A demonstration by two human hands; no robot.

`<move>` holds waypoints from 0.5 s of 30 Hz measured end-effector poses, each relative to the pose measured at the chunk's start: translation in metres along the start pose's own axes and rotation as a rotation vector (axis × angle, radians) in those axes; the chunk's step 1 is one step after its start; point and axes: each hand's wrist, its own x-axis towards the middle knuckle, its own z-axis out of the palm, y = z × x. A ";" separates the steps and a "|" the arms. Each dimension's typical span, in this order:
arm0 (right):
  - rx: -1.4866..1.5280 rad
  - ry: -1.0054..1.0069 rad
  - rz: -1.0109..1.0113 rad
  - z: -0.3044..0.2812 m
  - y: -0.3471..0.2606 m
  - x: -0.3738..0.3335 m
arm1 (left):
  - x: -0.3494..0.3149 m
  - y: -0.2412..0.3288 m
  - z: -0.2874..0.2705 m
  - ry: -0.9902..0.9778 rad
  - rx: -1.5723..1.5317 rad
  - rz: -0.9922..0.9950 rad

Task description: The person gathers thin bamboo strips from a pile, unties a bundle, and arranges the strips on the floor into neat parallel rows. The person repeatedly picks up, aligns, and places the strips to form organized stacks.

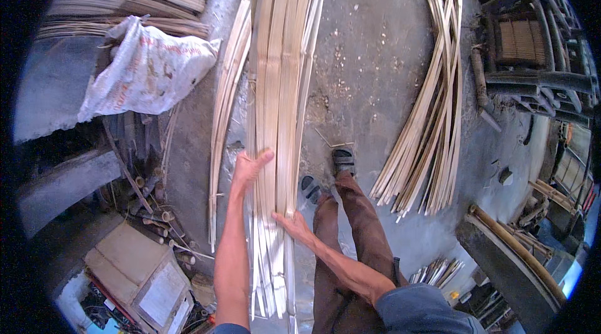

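Note:
A long bundle of pale split bamboo strips [278, 77] runs from the top edge down past my legs. My left hand [251, 168] grips the bundle's left edge, its thumb lying over the top strips and its other fingers hidden. Lower down, my right hand [294, 226] holds the right edge, with its thumb on the strips and most of its fingers out of sight. The strips' near ends are uneven and lie in bright light. Left of the bundle lies a narrower group of bamboo strips [228, 96].
On the right, a crossed pile of strips [432, 108] lies on the stained concrete floor [369, 40]. A white woven sack [156, 71] rests on a ledge at left, above a cardboard box [128, 252]. Dark wooden frames [532, 40] stand at far right, with a bench [510, 259] below.

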 end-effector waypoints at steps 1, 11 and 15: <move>0.000 0.022 0.011 -0.005 0.004 0.012 | 0.016 -0.011 0.002 -0.005 0.011 -0.005; -0.091 0.042 0.007 -0.004 0.036 0.139 | 0.126 -0.065 -0.032 0.133 0.275 -0.088; -0.167 0.126 -0.089 0.011 0.064 0.183 | 0.136 -0.134 -0.069 0.336 0.440 0.143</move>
